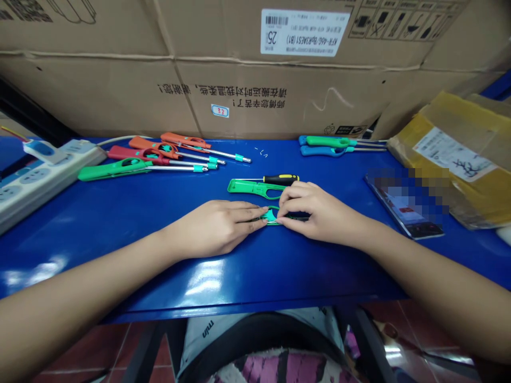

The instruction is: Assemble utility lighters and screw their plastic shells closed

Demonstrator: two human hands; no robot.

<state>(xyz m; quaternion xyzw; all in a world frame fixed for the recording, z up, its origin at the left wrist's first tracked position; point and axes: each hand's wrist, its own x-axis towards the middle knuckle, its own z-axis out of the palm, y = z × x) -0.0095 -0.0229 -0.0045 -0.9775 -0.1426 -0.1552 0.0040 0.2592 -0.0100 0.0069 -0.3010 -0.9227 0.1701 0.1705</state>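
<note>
In the middle of the blue table lies an opened green lighter half [273,223], with a teal trigger [270,215] showing in it. My left hand [221,226] is closed around its left end, fingers stretched along it and covering most of that end. From the right, my right hand [319,210] bends over the same piece, thumb and fingers pinched together beside the trigger. Whatever sits between those fingertips is too small to make out. Just beyond my hands is the other green handle shell [249,187], hollow side up, with a black and yellow screwdriver [279,180] behind it.
Several long-necked lighters [136,155] lie at the back left beside a white power strip [43,173]. Small loose screws [262,153] are scattered behind the screwdriver. At the right are green and blue lighters [323,146], a phone [403,205] and a yellow-taped package [459,154]. A cardboard box [223,80] stands behind.
</note>
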